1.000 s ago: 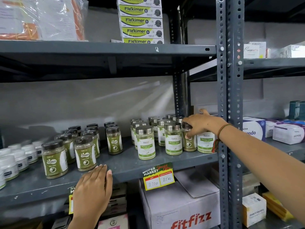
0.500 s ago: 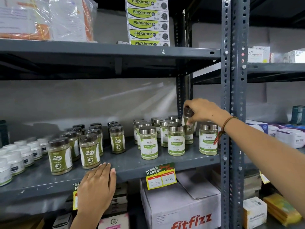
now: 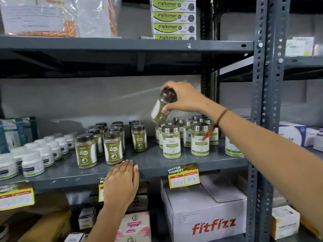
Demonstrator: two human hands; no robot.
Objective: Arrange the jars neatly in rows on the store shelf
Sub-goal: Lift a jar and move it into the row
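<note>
My right hand (image 3: pixel 185 98) grips a dark-lidded green jar (image 3: pixel 160 110) by its cap, tilted in the air above the silver-lidded jars (image 3: pixel 200 139), which stand in rows on the right of the grey shelf (image 3: pixel 153 165). Left of them stand several dark-lidded green jars (image 3: pixel 112 148) in rows, one column (image 3: pixel 139 137) set a little apart. My left hand (image 3: pixel 122 182) lies flat on the shelf's front edge, fingers together, holding nothing.
Small white tubs (image 3: pixel 32 161) fill the shelf's left end. Yellow price tags (image 3: pixel 183 176) hang from the front lip. A Fitfizz carton (image 3: pixel 209 212) sits below. Fleximer boxes (image 3: pixel 173 20) are stacked on the upper shelf. A perforated upright post (image 3: pixel 262 119) crosses my right forearm.
My right hand took the dark-lidded jar from among the silver-lidded ones, lifted it and carried it up and to the left. My left hand stayed on the shelf edge.
</note>
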